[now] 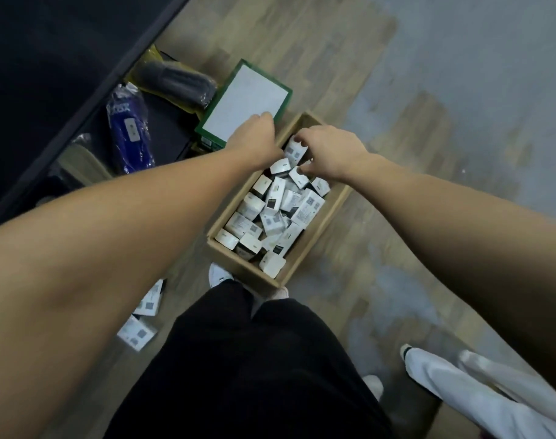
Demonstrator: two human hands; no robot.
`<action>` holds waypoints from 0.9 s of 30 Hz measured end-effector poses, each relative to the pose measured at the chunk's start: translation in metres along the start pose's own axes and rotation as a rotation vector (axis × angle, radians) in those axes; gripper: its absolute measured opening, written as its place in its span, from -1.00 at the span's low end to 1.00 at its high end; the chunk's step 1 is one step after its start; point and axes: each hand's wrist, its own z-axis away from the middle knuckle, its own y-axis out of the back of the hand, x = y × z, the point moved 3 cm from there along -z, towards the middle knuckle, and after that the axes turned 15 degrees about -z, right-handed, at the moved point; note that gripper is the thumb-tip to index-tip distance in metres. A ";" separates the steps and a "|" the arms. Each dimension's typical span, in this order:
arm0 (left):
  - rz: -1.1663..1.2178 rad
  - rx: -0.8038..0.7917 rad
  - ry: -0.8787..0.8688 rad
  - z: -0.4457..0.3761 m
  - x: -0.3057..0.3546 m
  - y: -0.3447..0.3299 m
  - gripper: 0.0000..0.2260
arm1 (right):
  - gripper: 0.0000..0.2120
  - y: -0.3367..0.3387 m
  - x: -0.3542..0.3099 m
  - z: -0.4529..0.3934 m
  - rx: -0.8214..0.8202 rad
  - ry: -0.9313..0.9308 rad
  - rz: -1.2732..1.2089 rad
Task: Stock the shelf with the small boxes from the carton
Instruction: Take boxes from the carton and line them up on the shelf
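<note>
A brown cardboard carton (325,217) stands open on the floor, filled with several small white boxes (275,201). My right hand (329,152) reaches into its far end, fingers curled round a small white box (294,150). My left hand (254,137) hangs over the carton's far left corner with fingers curled downward; what it holds is hidden. The dark shelf (48,90) runs along the left.
A green-edged box with a white top (245,103) lies beside the carton's far end. On the low shelf lie a blue wrapped bottle (129,134) and a dark wrapped item (175,80). Two small white boxes (140,324) lie on the floor at left. White shoes and cloth (460,384) at lower right.
</note>
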 end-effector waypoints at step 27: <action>0.553 -0.396 0.420 -0.172 0.012 -0.499 -0.25 | -0.29 -0.340 0.275 -0.269 -0.596 0.282 0.385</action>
